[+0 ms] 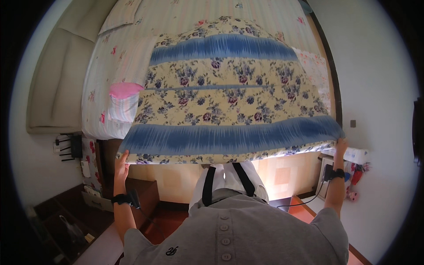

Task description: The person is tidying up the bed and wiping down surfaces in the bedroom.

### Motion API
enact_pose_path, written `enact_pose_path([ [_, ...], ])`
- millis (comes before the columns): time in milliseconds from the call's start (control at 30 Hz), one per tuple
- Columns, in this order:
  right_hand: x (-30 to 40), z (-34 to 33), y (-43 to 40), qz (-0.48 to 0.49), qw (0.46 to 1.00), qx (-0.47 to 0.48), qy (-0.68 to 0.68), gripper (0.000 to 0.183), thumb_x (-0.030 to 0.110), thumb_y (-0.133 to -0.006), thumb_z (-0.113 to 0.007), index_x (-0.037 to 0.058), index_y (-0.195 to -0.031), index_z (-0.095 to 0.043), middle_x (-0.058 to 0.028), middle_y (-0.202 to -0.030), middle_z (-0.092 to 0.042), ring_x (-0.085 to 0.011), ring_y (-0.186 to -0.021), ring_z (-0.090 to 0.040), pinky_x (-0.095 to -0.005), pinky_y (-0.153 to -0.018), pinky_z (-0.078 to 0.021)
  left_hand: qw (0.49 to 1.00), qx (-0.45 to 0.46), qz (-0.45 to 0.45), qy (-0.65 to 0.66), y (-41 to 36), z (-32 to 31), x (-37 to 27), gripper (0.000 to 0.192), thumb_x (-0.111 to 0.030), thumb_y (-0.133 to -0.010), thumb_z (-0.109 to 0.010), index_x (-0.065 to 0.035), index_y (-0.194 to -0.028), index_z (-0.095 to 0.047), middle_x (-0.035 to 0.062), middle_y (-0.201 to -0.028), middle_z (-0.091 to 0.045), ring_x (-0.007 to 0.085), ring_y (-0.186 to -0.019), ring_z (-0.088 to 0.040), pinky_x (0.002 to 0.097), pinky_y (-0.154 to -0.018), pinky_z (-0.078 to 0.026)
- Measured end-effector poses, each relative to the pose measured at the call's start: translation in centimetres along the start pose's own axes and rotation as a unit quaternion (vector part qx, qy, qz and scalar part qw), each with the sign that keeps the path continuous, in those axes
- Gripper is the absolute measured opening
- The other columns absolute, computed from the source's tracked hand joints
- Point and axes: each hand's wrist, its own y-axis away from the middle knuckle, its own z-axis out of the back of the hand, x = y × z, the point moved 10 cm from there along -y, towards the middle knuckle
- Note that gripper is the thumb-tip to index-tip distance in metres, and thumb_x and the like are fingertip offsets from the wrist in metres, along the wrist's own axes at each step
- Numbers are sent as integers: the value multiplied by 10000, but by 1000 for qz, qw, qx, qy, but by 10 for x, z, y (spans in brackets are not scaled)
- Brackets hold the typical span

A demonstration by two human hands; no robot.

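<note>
A floral blanket (212, 109), cream with purple flowers and blue bands, stretches out in front of me between my two hands. At its near left corner my left hand (122, 164) grips the edge, thumb on top. My right hand (341, 145) grips the near right corner and is a little farther forward than the left. The near edge hangs raised off the bed, in front of my legs. The far part of the blanket lies on the striped bed sheet (185, 15), its far edge bunched unevenly.
A padded headboard (56, 79) borders the bed on the left. A pink-topped folded cloth (124, 96) lies beside the blanket, and a pillow (119, 15) farther back. A black router (76, 146) and a dark wooden cabinet (142, 195) stand left; a small cabinet (324, 172) stands right.
</note>
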Motion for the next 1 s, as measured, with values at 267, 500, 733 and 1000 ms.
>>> enact_pose_path([
  [267,94,-13,-90,-142,982,96,79,148,170,-675,-493,24,-668,-520,-51,-567,-462,-134,-466,-424,-292,-399,-318,993,11,115,-36,-14,-95,-111,203,-69,-728,-580,-38,-913,-503,41,-820,-534,164,-730,-551,317,-623,-470],
  [500,165,-73,-103,24,935,256,246,234,80,-655,-565,30,-872,-491,-164,-732,-514,-294,-648,-500,-345,-570,-403,983,1,184,-28,-91,-100,-119,63,-82,-748,-527,-37,-785,-507,44,-702,-529,146,-604,-542,255,-490,-466],
  [733,279,-222,-198,358,874,252,209,149,-25,-718,-520,35,-852,-491,-90,-668,-498,-142,-583,-445,-261,-515,-390,970,-33,169,174,-245,-201,-147,177,-53,-722,-535,-38,-569,-447,35,-543,-478,146,-503,-513,228,-523,-510],
  [1000,300,-422,-301,138,953,269,8,146,123,-772,-528,6,-849,-486,-112,-776,-510,-200,-662,-504,-264,-569,-434,995,-18,86,43,-398,-326,-132,286,-228,-788,-476,-24,-588,-480,97,-638,-551,198,-627,-564,270,-676,-489],
])
